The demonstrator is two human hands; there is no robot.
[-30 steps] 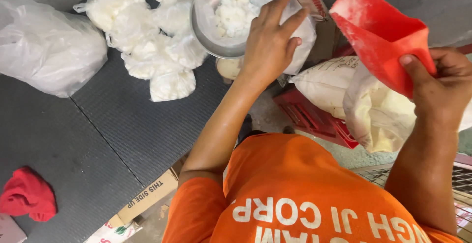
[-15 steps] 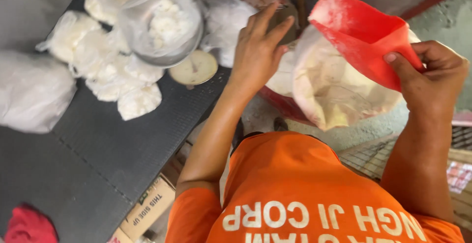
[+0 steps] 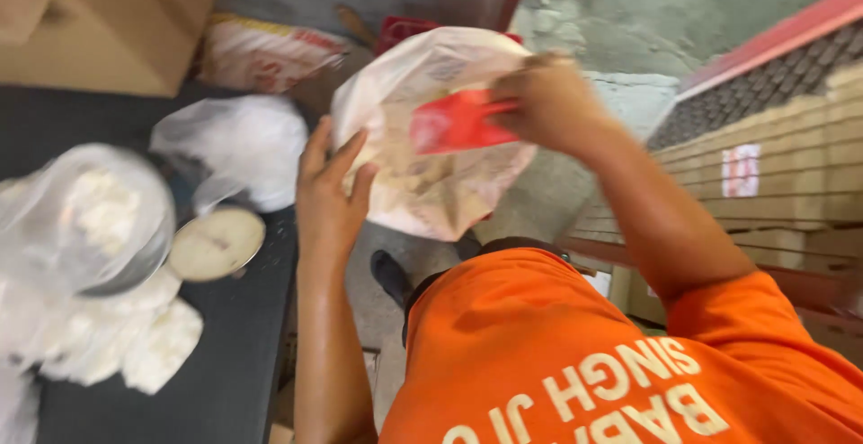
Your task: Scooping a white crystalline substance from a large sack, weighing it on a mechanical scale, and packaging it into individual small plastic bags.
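We see left hand [image 3: 328,197] fingers spread, bracing pale sack [image 3: 422,183] side, steadying mouth. Right hand [image 3: 553,102] fingers closed on red scoop [image 3: 458,122], dipped inside sack, right of table [image 3: 243,354].

Left of the large off-white woven sack [image 3: 431,165], the dark ribbed mat [image 3: 225,381] is crowded with a round pale scale dial [image 3: 216,244], a clear bagged bowl [image 3: 90,219] and small white filled bags [image 3: 153,345]. A cardboard box [image 3: 99,22] blocks the far left, while bare grey concrete floor [image 3: 656,13] lies open behind the sack.
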